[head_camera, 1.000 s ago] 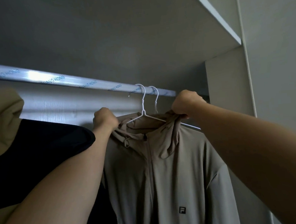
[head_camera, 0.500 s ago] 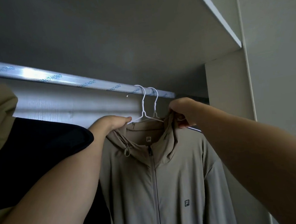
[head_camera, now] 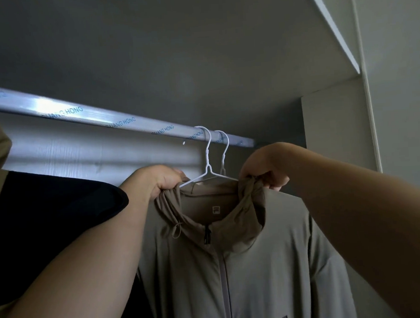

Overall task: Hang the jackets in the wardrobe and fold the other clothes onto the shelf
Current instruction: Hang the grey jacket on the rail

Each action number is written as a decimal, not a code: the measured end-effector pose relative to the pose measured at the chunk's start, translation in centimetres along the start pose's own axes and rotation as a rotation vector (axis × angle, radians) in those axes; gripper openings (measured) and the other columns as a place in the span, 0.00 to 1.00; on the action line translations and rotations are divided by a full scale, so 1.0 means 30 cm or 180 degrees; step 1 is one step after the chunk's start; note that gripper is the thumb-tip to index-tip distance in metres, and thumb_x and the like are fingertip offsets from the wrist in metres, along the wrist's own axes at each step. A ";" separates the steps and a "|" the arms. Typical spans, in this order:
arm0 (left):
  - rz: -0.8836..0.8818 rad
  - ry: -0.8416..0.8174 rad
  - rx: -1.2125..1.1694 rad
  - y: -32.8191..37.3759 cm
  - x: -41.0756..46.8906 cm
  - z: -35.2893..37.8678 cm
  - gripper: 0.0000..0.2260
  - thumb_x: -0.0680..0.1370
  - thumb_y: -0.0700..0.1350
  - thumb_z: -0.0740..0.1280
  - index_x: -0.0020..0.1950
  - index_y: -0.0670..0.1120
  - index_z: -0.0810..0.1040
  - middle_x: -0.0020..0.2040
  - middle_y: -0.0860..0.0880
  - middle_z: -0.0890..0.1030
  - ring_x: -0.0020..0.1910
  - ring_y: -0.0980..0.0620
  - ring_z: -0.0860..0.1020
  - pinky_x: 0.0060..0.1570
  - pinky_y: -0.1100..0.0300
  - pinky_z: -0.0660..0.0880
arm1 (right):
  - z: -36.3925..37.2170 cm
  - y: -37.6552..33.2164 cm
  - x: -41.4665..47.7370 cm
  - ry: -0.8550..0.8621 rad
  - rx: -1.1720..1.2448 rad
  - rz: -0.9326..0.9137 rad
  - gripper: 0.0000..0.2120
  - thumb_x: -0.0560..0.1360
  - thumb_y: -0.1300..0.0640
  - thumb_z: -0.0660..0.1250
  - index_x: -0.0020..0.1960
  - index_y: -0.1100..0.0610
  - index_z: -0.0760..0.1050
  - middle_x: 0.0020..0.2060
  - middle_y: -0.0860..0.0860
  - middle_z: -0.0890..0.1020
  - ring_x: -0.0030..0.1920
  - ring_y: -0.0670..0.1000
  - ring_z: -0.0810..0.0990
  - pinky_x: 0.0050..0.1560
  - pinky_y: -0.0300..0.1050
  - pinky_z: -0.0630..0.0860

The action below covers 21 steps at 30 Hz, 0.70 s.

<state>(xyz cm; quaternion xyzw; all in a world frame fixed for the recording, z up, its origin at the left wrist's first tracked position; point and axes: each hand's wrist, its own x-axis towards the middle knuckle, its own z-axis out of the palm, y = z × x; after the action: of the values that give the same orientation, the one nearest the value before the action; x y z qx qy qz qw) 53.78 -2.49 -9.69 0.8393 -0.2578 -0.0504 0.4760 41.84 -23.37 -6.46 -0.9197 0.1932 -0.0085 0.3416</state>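
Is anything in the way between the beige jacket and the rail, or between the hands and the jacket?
Nothing visible. The beige jacket hangs on a white hanger already hooked over the rail; the left hand and right hand grip its hood fabric directly. A second hanger hooks beside it, blocking nothing.

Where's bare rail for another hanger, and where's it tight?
Free: the long rail stretch from above the dark garment at the left up to the two white hanger hooks. Only a short stub shows between the hooks and the side panel. Crowded: below the hooks, where left hand and right hand grip the hood of the beige jacket.
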 end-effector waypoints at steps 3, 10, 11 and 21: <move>0.0211 0.0270 -0.0451 -0.009 0.001 -0.004 0.12 0.78 0.27 0.65 0.42 0.42 0.78 0.31 0.43 0.80 0.27 0.46 0.78 0.26 0.55 0.80 | -0.005 0.008 -0.007 -0.0018 -0.0086 -0.0196 0.11 0.81 0.66 0.59 0.44 0.67 0.77 0.45 0.62 0.82 0.58 0.63 0.80 0.69 0.60 0.72; -0.0002 0.0957 -0.2010 -0.040 0.024 -0.032 0.13 0.72 0.32 0.55 0.28 0.40 0.71 0.34 0.42 0.71 0.31 0.42 0.72 0.40 0.57 0.73 | 0.007 -0.004 -0.016 0.0576 -0.0427 -0.0402 0.09 0.82 0.64 0.60 0.43 0.60 0.72 0.63 0.62 0.78 0.64 0.62 0.77 0.62 0.53 0.73; 0.0048 0.0882 -0.2236 -0.036 0.019 -0.038 0.12 0.72 0.37 0.60 0.29 0.41 0.75 0.34 0.41 0.77 0.31 0.42 0.76 0.41 0.57 0.77 | 0.008 0.000 -0.005 0.0561 -0.0307 -0.0360 0.08 0.82 0.65 0.59 0.45 0.61 0.73 0.56 0.62 0.80 0.55 0.60 0.80 0.55 0.53 0.76; -0.0066 0.0296 -0.1277 -0.018 0.007 -0.016 0.13 0.80 0.29 0.64 0.41 0.45 0.71 0.34 0.46 0.78 0.23 0.52 0.79 0.24 0.58 0.79 | 0.004 0.058 0.045 0.0818 0.1127 -0.0171 0.10 0.80 0.55 0.62 0.46 0.59 0.79 0.42 0.58 0.82 0.41 0.56 0.79 0.51 0.48 0.76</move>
<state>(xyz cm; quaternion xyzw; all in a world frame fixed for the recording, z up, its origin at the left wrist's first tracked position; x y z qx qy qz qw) 54.32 -2.00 -9.84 0.7317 -0.2117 -0.0667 0.6445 42.50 -25.00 -7.80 -0.8416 0.2061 -0.1685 0.4700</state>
